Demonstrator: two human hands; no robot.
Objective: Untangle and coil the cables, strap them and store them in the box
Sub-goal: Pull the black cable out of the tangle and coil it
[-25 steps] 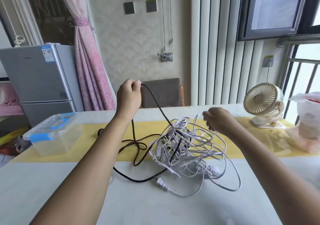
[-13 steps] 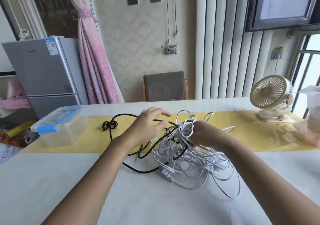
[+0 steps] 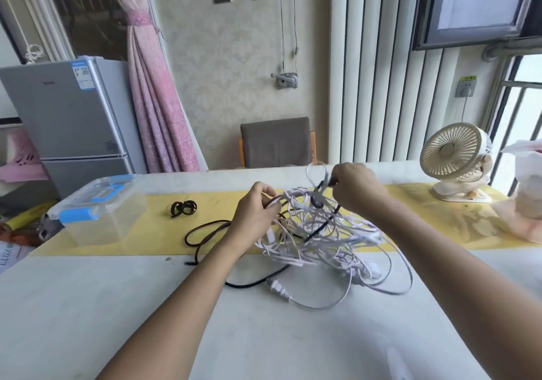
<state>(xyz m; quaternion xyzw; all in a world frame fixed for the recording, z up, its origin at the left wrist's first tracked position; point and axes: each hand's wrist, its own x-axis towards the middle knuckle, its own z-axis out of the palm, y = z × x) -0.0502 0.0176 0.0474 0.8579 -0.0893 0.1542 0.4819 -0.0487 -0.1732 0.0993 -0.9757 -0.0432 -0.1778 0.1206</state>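
At the middle of the white table (image 3: 88, 306), a tangled heap of thin white cable (image 3: 319, 233) lies partly on the yellow runner (image 3: 217, 201) that crosses the tabletop and partly on the bare white surface nearer the person. A thicker black cable (image 3: 205, 233) is threaded through the heap: it loops out at the heap's 9 o'clock onto the runner, and another stretch of it comes out at about 7 o'clock, just beside a white two-pin plug (image 3: 277, 287) lying flat on the table. The left hand (image 3: 256, 212) sits at the heap's 10 o'clock with its fingers curled shut around the black cable and a few white strands. The right hand (image 3: 356, 186) is raised at the heap's 12 o'clock, fingertips pinched closed on a dark cable end, with a white loop standing up just above them. Well apart at the heap's 9 o'clock, near the table's left edge, stands a clear rectangular plastic box with a clear lid and blue latches (image 3: 98, 209); the lid is on, and through the see-through walls nothing can be made out inside. Between the box and the heap, two small black strap loops (image 3: 183, 208) rest on the runner. At 3 o'clock from the heap a cream round desk fan (image 3: 454, 159) stands on the runner, with a translucent plastic bag (image 3: 525, 201) at the right edge whose contents cannot be told.
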